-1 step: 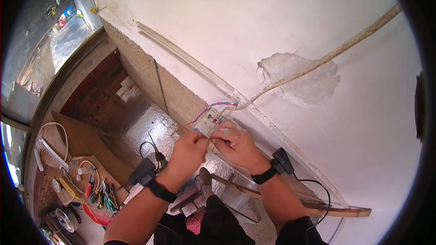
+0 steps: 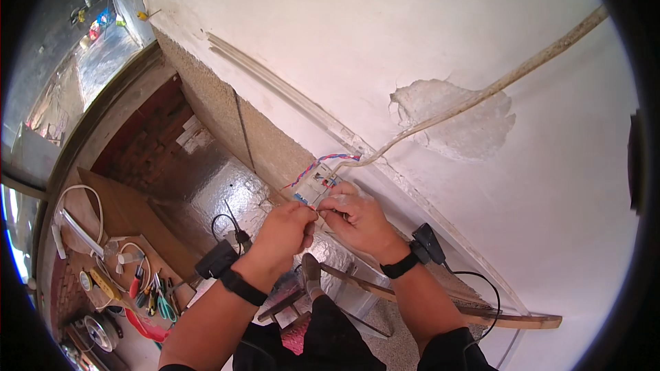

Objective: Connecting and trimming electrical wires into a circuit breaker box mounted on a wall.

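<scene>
My left hand (image 2: 287, 227) and my right hand (image 2: 356, 214) meet fingertip to fingertip in front of the wall. Both are closed in a pinch on a thin electrical wire (image 2: 313, 207), whose end is hidden by the fingers. Just above them sits a pale electrical box (image 2: 322, 173), with short red and blue wires inside. A twisted red and blue pair of wires (image 2: 317, 161) runs along its upper edge. My right hand partly covers the box's lower right side.
A thick, dirty cable (image 2: 481, 96) crosses the white wall towards the box. At lower left, a board (image 2: 182, 295) carries pliers, screwdrivers and a yellow power strip (image 2: 104, 284). A wooden strip (image 2: 509, 318) leans by the wall. A stool (image 2: 282, 306) stands near my legs.
My left hand has turned slightly and its fingers have shifted, so more of the blue and red wire beside the fingertips shows. My right hand has hardly moved.
</scene>
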Motion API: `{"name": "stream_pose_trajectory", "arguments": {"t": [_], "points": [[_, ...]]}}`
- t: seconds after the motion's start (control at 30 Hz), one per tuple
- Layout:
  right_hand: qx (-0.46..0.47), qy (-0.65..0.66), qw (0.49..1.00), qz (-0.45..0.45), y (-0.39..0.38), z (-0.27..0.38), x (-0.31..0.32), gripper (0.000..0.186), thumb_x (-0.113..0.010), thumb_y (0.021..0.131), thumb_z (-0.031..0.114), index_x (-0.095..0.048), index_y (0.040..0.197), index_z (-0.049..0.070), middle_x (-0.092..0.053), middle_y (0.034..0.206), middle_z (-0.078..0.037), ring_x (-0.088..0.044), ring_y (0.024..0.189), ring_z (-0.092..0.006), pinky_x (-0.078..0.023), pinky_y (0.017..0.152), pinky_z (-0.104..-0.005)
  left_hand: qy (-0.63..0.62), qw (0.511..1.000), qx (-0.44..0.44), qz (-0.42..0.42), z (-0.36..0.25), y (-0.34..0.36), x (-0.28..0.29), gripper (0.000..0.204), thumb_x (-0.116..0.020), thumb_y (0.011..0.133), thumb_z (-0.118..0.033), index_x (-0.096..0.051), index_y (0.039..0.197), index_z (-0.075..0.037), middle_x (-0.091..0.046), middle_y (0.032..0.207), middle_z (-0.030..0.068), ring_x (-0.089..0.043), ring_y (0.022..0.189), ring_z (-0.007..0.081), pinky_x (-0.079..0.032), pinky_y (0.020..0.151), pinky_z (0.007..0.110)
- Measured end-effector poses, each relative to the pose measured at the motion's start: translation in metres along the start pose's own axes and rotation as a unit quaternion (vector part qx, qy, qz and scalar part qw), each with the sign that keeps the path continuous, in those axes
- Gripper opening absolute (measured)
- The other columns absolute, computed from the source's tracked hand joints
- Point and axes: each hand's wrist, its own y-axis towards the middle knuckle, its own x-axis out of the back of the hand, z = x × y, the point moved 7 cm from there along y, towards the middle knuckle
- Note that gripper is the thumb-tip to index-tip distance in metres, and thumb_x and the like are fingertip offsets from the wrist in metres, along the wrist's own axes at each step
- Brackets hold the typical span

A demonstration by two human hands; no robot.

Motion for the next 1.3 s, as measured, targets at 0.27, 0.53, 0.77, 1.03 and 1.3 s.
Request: {"name": "stream_pose_trajectory", "arguments": {"t": [0.27, 0.53, 0.77, 1.03, 1.3], "points": [[-0.033, 0.01, 0.999, 0.001, -0.001, -0.004, 0.005, 0.015, -0.072, 0.085, 0.007, -0.073, 0.1, 0.01, -0.067, 0.102, -0.011, -0.069, 0.09, -0.0291, -0.054, 0.073, -0.0347, 0.375, 0.814, -0.424, -0.13, -0.062, -0.031, 0.006, 0.017, -0.066, 0.089, -0.007, -0.068, 0.106, -0.007, -0.065, 0.088, 0.0083, -0.069, 0.074, 0.026, -0.056, 0.062, 0.037], [-0.033, 0.028, 0.999, 0.004, -0.001, -0.006, 0.001, 0.015, -0.072, 0.085, 0.006, -0.073, 0.1, 0.009, -0.067, 0.102, -0.011, -0.068, 0.088, -0.0293, -0.054, 0.074, -0.0347, 0.469, 0.741, -0.475, -0.076, -0.075, -0.034, -0.003, 0.019, -0.073, 0.081, -0.006, -0.069, 0.099, -0.01, -0.064, 0.09, 0.0081, -0.068, 0.074, 0.03, -0.056, 0.061, 0.041], [-0.043, 0.051, 0.998, 0.004, 0.002, -0.001, 0.003, 0.013, -0.071, 0.086, 0.006, -0.072, 0.099, 0.007, -0.067, 0.099, -0.011, -0.068, 0.087, -0.0289, -0.054, 0.073, -0.0352, 0.473, 0.717, -0.507, -0.074, -0.078, -0.038, -0.005, 0.012, -0.072, 0.081, -0.01, -0.066, 0.091, -0.012, -0.057, 0.083, 0.0053, -0.065, 0.073, 0.025, -0.055, 0.06, 0.038], [-0.043, 0.043, 0.998, 0.011, 0.002, 0.002, 0.001, 0.015, -0.071, 0.087, 0.008, -0.073, 0.102, 0.007, -0.068, 0.098, -0.012, -0.069, 0.09, -0.0285, -0.054, 0.075, -0.0351, 0.324, 0.873, -0.36, -0.051, -0.054, -0.016, -0.001, 0.009, -0.069, 0.087, -0.016, -0.064, 0.088, -0.008, -0.059, 0.078, 0.0084, -0.062, 0.065, 0.0221, -0.052, 0.057, 0.036], [-0.04, 0.017, 0.999, 0.018, -0.001, -0.004, 0.0, 0.014, -0.072, 0.088, 0.006, -0.075, 0.101, 0.007, -0.067, 0.105, -0.012, -0.07, 0.091, -0.0286, -0.055, 0.075, -0.0345, 0.034, 0.997, -0.057, 0.025, -0.013, -0.004, 0.008, 0.015, -0.063, 0.094, -0.012, -0.068, 0.103, -0.003, -0.064, 0.081, 0.013, -0.068, 0.071, 0.0241, -0.054, 0.064, 0.033]]}}
